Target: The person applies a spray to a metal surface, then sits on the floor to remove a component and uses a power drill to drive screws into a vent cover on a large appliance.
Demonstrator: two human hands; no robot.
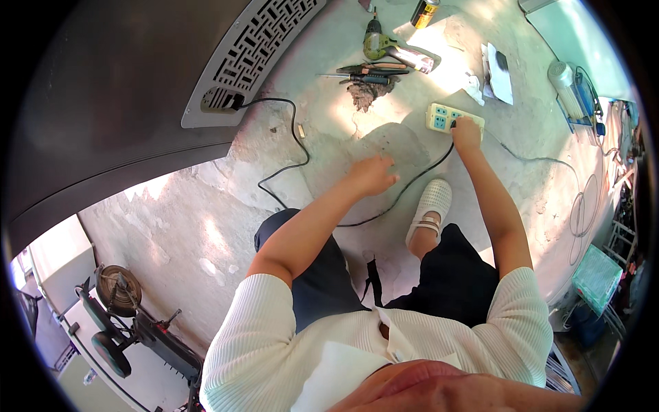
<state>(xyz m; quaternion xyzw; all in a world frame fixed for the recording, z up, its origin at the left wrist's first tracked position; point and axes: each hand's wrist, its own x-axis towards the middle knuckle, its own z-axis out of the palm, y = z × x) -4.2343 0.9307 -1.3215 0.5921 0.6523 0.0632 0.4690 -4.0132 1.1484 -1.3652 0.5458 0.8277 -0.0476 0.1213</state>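
A cream power strip [437, 122] with blue-green sockets lies on the floor at right of centre. My right hand [468, 134] is over its near right end, fingers closed round the black plug [454, 125], mostly hidden by them. From there a black cord [425, 170] curves past my legs and on to a socket in the grille of a large dark cabinet [103, 89] at the left. My left hand [373, 176] hovers above the floor beside the cord, fingers apart and holding nothing.
Beyond my hands lie a green cordless drill [374, 45], pliers [381, 67], a screwdriver [371, 79] and a brown cloth [366, 97]. A can [424, 12] and white papers [495, 77] are farther off. A thin pale cable [542, 159] runs right from the strip.
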